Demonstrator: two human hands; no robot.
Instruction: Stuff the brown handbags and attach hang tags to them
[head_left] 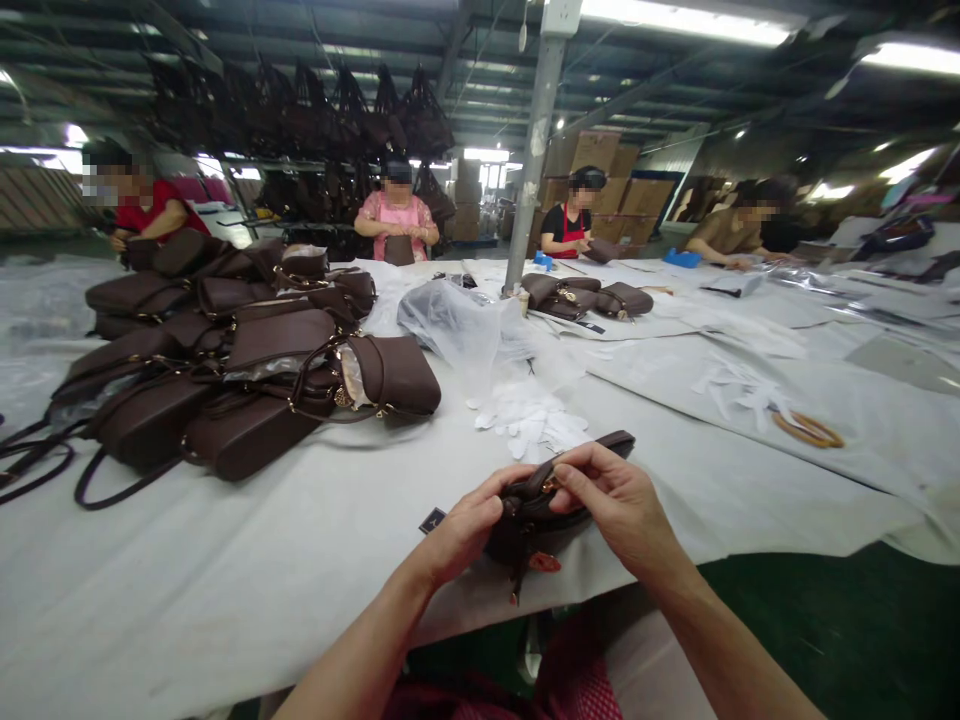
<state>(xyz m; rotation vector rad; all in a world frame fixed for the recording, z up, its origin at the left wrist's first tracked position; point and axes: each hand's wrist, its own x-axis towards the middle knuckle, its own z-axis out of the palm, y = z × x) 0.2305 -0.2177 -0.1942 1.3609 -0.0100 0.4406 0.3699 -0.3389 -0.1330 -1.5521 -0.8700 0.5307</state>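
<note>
A dark brown handbag (544, 512) rests near the front edge of the white-covered table, between my two hands. My left hand (469, 520) is closed around its left end. With thumb and forefinger, my right hand (611, 495) pinches a small gold metal fitting (551, 484) at the top of the bag; whether it is a zip pull or a clasp I cannot tell. A round copper-coloured charm (544, 562) hangs at the near side. Just left of the bag lies a small black tag (433, 520). Fingers hide part of the bag's upper side.
Many brown handbags (255, 400) are piled on the left. Beyond my hands are white paper-like strips (532, 420) and clear plastic film (465, 325). Further back are more handbags (585, 297) and a metal post (534, 150). Orange-brown rings (808, 430) lie right. Several co-workers sit around the table.
</note>
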